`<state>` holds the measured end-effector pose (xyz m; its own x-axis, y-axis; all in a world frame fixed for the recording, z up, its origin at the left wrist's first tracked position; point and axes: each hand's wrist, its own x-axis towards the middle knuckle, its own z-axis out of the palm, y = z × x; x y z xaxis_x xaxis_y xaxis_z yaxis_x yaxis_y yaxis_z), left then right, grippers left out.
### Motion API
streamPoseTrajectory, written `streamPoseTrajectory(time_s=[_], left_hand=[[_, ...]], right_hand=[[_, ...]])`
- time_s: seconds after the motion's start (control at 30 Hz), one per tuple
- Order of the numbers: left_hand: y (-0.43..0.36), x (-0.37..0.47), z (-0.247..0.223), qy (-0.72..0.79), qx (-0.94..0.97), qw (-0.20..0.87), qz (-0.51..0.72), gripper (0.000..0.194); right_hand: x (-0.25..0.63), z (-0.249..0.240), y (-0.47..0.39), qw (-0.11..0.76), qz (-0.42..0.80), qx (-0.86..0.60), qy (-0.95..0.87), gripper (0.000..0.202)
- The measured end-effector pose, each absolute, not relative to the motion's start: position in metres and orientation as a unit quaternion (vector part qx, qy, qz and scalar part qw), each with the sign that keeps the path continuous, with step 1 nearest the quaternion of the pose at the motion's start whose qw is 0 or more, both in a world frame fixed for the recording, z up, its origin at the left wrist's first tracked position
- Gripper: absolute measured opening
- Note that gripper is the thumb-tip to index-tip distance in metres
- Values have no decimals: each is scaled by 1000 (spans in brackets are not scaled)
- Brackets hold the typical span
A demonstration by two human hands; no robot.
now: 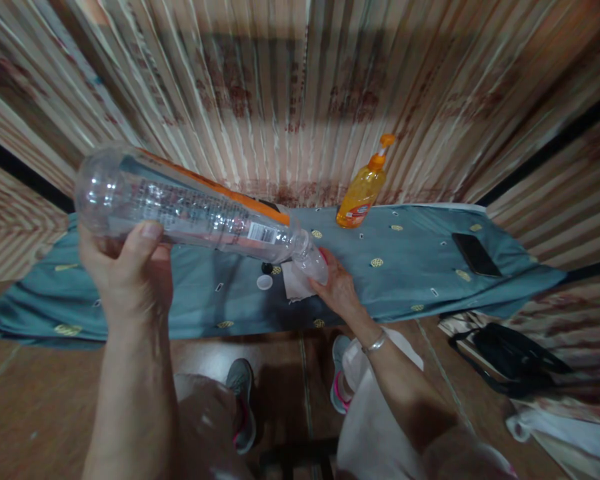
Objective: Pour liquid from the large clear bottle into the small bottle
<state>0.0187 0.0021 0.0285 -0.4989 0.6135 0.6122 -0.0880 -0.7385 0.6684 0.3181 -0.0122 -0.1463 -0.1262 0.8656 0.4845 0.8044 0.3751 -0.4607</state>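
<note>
Wrapped round the base end of a large clear plastic bottle, my left hand holds it tilted, neck down to the right. An orange strip and a barcode show on its label. My right hand grips a small clear container whose opening meets the big bottle's neck. Whether liquid passes between them I cannot tell. Below them on the cloth lie a folded light napkin or paper, a white round lid and a small black cap.
An orange pump bottle stands at the back of the cloth-covered table. A dark phone lies on the right. Pleated curtains hang behind. On the floor at right is a black bag.
</note>
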Motion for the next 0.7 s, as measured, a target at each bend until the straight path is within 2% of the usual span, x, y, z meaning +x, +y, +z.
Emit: streamPoseTrajectory(time_s=[0.43,0.6,0.7], left_hand=[[3,16,25,274,457,227,815,69],[4,15,23,273,473,217,809,81],[4,15,23,268,475,214,811,80]], right_hand=[[317,-147,-12,366,43,-556,-745,71],[318,-147,-12,367,41,-555,-746,71],[318,-147,-12,363,42,-556,-746,71]])
